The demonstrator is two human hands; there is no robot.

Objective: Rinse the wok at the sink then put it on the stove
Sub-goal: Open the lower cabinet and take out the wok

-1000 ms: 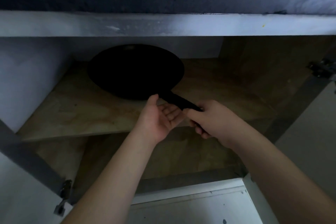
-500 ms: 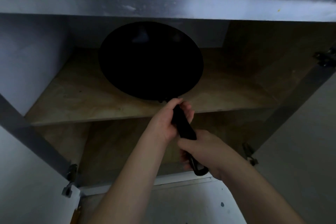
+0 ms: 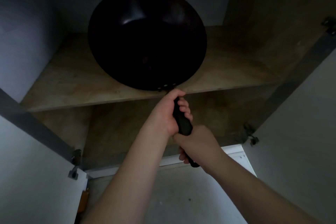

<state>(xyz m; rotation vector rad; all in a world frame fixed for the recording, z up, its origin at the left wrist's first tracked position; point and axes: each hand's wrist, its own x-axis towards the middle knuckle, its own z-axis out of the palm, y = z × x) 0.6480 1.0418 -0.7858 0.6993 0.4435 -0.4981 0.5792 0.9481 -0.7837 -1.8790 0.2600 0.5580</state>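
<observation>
Two hands on one handle, and that tells you this pan has some weight to it! Nearest us, the right hand (image 3: 195,143) is clenched around the tail end of the long black handle (image 3: 182,122), fingers curled under it, its butt poking out just below the wrist. Just ahead, touching it, the left hand (image 3: 169,112) is wrapped around the upper stretch of that same handle, thumb riding up toward the rivets, fingertips showing on the far side. Stacked grips like that look to me like a lever: the rear hand anchoring, the front hand steering the load. And the load is the big round black metal wok (image 3: 147,38), tipped steeply so its dark hollow faces us, lower rim right at the front edge of the worn wooden cabinet shelf (image 3: 72,78); whether it touches the board there, I can't tell. Why tilted? My read is that it has to clear the low opening under the pale edge above. Grey cabinet doors stand swung open either side, a metal hinge (image 3: 75,157) showing low on the left. Early days for this task, I'd judge: no sink, no stove in view, and the wok not yet out of the cupboard.
</observation>
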